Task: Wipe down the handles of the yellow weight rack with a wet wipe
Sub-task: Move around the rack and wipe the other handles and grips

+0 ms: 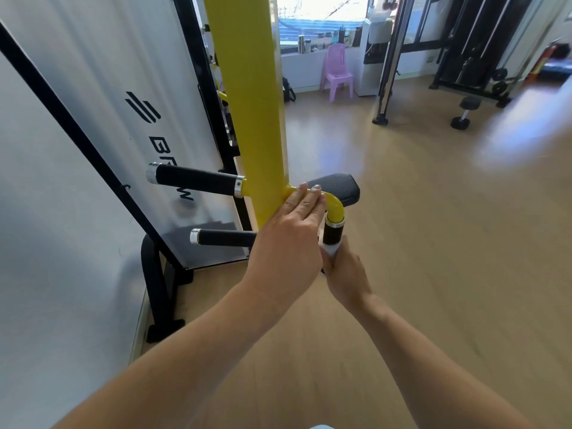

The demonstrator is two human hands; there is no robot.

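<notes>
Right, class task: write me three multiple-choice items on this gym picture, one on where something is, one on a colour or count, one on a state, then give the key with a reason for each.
1. Where does the left hand rest?
A. on the yellow bent tube beside the yellow post
B. on the floor
C. on the pink chair

2. How many black handles jut out to the left of the post?
A. one
B. two
C. four

3. What is the right hand doing?
A. hanging idle
B. lying flat on the seat pad
C. gripping the white wipe round the downward handle

Key: 1 A, its straight fingers lie along the tube; 2 B, an upper handle and a lower handle show; 3 C, its fingers curl round the wipe at the grip's lower end.
</notes>
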